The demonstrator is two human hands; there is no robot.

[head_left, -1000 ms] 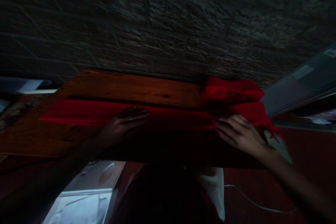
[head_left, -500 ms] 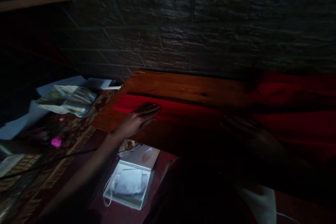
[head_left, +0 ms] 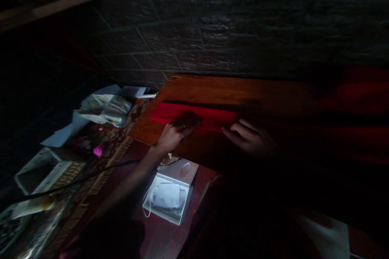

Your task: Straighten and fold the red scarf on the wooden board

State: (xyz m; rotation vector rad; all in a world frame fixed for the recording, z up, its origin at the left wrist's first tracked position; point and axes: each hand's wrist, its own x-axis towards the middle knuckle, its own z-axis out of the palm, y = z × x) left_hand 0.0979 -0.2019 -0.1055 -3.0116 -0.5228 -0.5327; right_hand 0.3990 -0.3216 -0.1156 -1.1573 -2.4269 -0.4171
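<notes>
A flat strip of red cloth, apparently folded, lies along a wooden board. My left hand rests on the near edge of the cloth, its fingers stretched out to the right and nothing gripped in them. Farther right, my right hand is at the cloth with bent fingers; a gap shows between them and no object is visible in it. Deep shadow hides its wrist and the cloth beyond it.
Below the board an open white box holds something pale. Crumpled packaging, a pink item and a grey bin are at left. More red fabric lies far right. Behind stands a block wall.
My right hand has come leftward over the cloth, closer to the left hand, and its fingers have bent. My left hand stays on the cloth. The view has shifted left.
</notes>
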